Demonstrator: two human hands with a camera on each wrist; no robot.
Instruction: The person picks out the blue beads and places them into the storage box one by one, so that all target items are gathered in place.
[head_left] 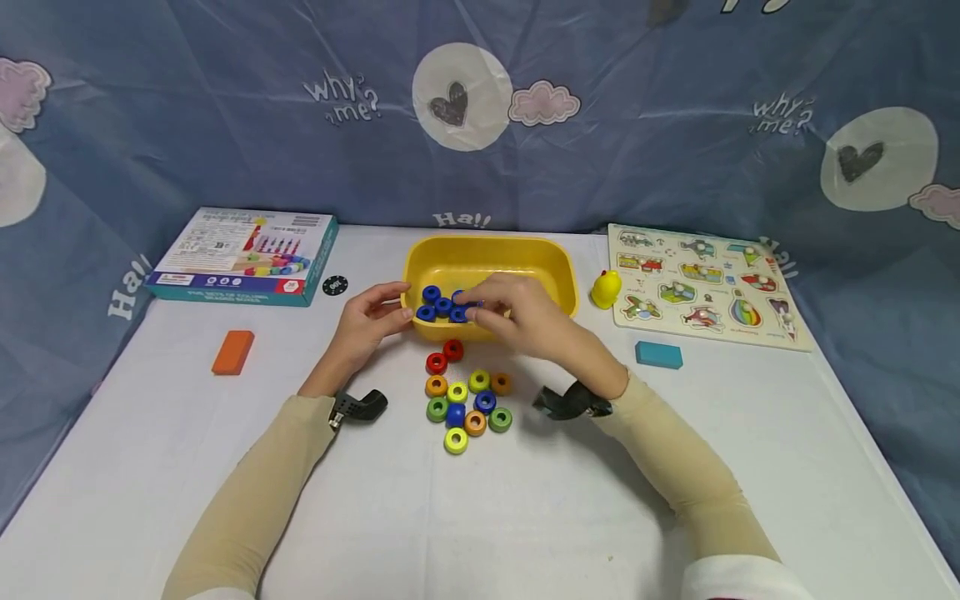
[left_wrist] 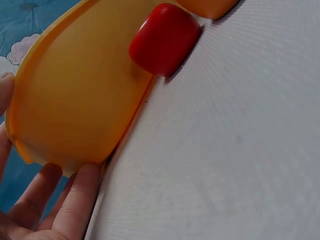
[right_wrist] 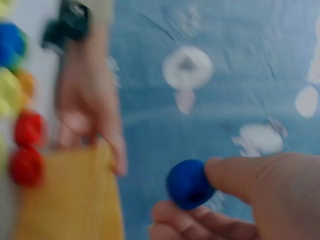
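Note:
A yellow plastic tray holds several blue beads gathered in its left part. My left hand holds the tray at its left end, with fingertips against the outer wall. Over the tray, my right hand pinches one blue bead between thumb and fingers; the right wrist view shows that bead raised beside the tray. In front of the tray lie loose beads: red ones, plus orange, yellow, green and blue ones in a cluster.
A boxed bead set lies back left, near a black round chip and an orange block. To the right are a yellow toy duck, a picture puzzle board and a blue block.

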